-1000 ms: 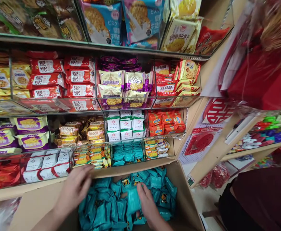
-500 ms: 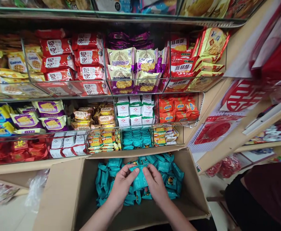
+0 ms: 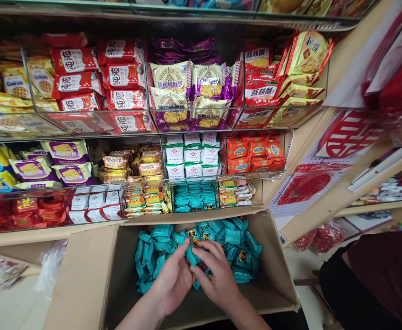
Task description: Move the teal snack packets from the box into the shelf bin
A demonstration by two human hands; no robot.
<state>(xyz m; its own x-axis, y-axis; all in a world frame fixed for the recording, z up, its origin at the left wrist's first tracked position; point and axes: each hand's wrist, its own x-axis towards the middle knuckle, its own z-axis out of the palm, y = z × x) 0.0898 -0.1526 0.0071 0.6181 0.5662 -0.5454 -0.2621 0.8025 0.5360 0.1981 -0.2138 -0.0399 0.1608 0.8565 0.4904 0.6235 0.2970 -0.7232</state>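
Note:
Both hands meet over an open cardboard box (image 3: 113, 256) holding a heap of small teal snack packets (image 3: 162, 231). One teal packet (image 3: 193, 256) sits between them, mostly covered by fingers. My left hand (image 3: 178, 277) is turned palm inward, its thumb along the packet's near side. From the other side, my right hand (image 3: 216, 270) curls its fingers around the packet. Just behind the box, a shelf compartment holds stacked teal packets (image 3: 195, 197) of the same colour.
Glass-fronted shelves (image 3: 194, 112) full of wrapped biscuits rise behind the box. A wooden side panel (image 3: 292, 220) stands at the right. A seated person in dark clothes (image 3: 369, 275) is at the lower right. A clear plastic bag (image 3: 51, 268) hangs at the left.
The packet was held flat by its top corners with both hands' fingertips; now it is turned and gathered between the hands. The left palm has rotated inward and both hands are slightly lower.

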